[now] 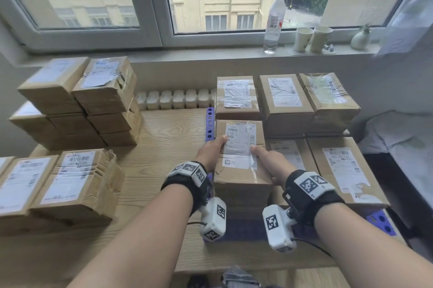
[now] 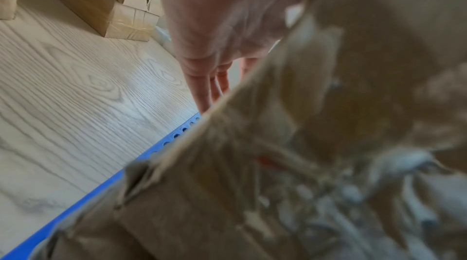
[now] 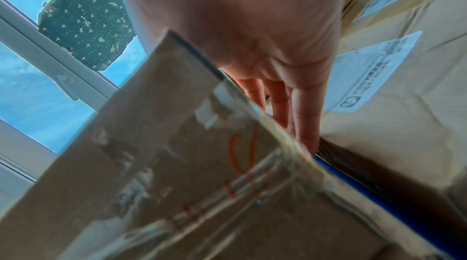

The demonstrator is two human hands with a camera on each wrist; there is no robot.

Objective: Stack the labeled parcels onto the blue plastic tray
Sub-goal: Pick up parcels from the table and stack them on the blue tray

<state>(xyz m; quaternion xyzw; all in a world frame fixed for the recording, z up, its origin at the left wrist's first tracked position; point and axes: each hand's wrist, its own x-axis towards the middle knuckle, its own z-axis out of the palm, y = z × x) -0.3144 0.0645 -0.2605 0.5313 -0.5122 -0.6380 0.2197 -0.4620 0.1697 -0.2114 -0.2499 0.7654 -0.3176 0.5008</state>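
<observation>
A brown cardboard parcel [image 1: 241, 177] with a white label is held between both hands at the near left corner of the blue plastic tray [image 1: 210, 121]. My left hand [image 1: 212, 150] grips its left edge, thumb on top, fingers [image 2: 204, 88] running down the side. My right hand [image 1: 269, 163] grips the right edge the same way, fingers [image 3: 298, 116] down in the gap beside a neighbouring parcel [image 3: 404, 104]. The wrist views show the parcel [image 2: 328, 124] [image 3: 164, 164] close up and blurred, with the tray's blue edge [image 2: 101, 182] [image 3: 379, 194] just beneath it.
Several labeled parcels sit on the tray: stacked ones at the back [image 1: 285, 100] and flat ones on the right [image 1: 344, 168]. More parcels are piled on the wooden table [image 1: 152, 147] at far left [image 1: 77, 100] and near left [image 1: 58, 184]. A bottle [image 1: 274, 23] and cups [image 1: 311, 38] stand on the windowsill.
</observation>
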